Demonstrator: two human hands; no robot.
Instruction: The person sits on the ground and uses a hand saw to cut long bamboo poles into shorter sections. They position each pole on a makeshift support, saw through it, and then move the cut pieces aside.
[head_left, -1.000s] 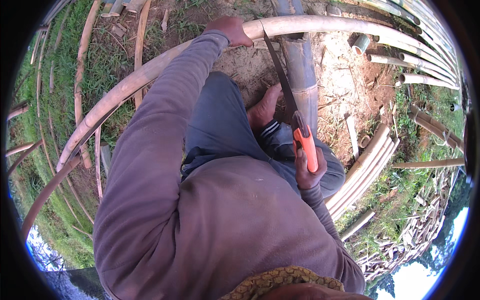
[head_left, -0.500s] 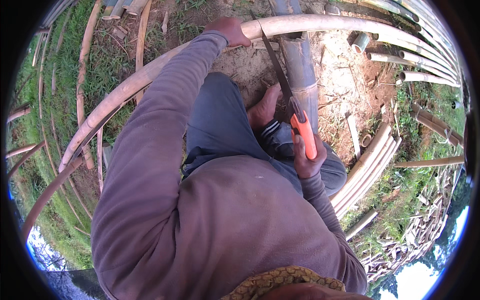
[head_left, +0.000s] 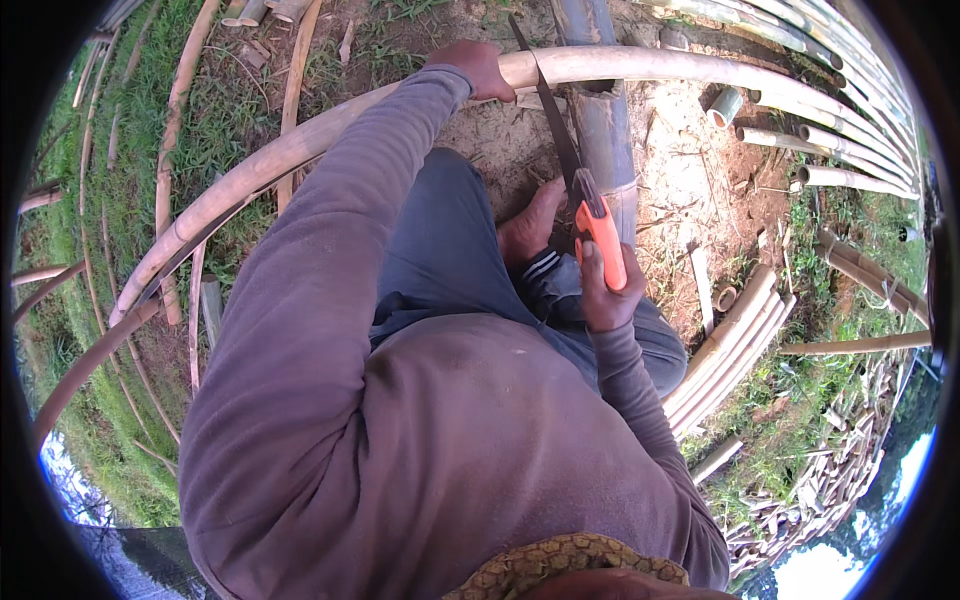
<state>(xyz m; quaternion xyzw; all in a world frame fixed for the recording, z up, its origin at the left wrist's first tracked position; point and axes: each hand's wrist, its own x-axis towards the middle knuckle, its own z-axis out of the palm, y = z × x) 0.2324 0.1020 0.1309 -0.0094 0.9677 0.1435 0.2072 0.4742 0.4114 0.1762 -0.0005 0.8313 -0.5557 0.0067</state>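
- Two hands are at work, both wrapped around something.
- The left hand is closed over the pale pole, just left of the saw blade; most of its fingers are out of sight.
- The right hand is curled tightly around the orange handle of a saw.
- The saw's dark blade slants up and to the left, crossing the pole, with its tip beyond the far edge; whether the teeth have bitten in is hard to tell at this angle.
- The pole stretches across the person's front, appearing bowed by the lens, and lies over a thick, greyish bamboo stem just right of the blade.
- A bare foot rests on the ground beside that stem.
- Several bamboo poles lie at the far right, near a short greenish tube.
- Long split lengths lie together right of the knee.
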